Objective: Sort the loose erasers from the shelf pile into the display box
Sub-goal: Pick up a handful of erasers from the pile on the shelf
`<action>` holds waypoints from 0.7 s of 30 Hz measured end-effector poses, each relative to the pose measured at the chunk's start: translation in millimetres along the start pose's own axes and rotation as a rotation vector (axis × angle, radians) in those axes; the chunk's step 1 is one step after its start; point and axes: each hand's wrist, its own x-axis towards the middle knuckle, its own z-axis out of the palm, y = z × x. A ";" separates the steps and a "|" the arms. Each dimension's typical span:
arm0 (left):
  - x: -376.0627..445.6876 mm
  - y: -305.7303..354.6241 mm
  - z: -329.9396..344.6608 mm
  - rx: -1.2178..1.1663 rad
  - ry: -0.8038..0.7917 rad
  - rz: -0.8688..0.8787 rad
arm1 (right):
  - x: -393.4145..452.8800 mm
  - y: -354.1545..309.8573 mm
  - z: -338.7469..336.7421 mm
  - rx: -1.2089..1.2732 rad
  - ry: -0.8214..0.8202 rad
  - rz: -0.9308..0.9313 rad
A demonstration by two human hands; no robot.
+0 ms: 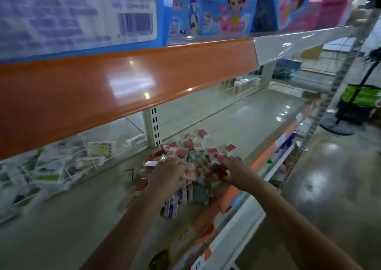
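From the head camera I saw both of my bare arms reaching into a heap of small wrapped erasers in red, pink, grey and white-and-blue packets [193, 156] lying on the pale beige metal shelf [237, 112]. My left hand [171, 173] lay on top of the heap with its fingers curled down into the packets; the blur kept me from telling whether it actually held one. My right hand [234, 169] sat at the heap's right edge, near the shelf front, its fingertips pinching a small dark red eraser packet [223, 170]. A few red packets lay scattered apart from the heap, further back on the shelf. I could not make out any display box among the packets. Behind a clear plastic divider [86, 162] to the left sat white and green packaged goods [49, 170]. Above ran a glossy orange shelf edge strip [123, 79], with blue and pink cartoon-printed boxes [226, 7] standing on the upper shelf.
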 end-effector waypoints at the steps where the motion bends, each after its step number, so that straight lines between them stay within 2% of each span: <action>1: -0.6 -1.1 1.6 -0.021 0.001 -0.018 | 2.1 4.3 1.8 0.003 0.005 -0.034; 8: -8.3 7.0 11.2 -0.083 0.020 -0.169 | 7.2 16.7 -6.3 0.002 -0.070 -0.311; 11: -14.1 15.8 10.0 -0.137 0.066 -0.257 | 9.6 17.9 -18.8 0.194 -0.081 -0.391; 15: -21.7 34.1 6.7 -0.388 0.191 -0.420 | 12.9 17.0 -35.1 0.486 -0.082 -0.474; 21: -33.2 71.0 3.1 -0.724 0.462 -0.601 | 17.5 12.3 -25.5 0.775 -0.261 -0.490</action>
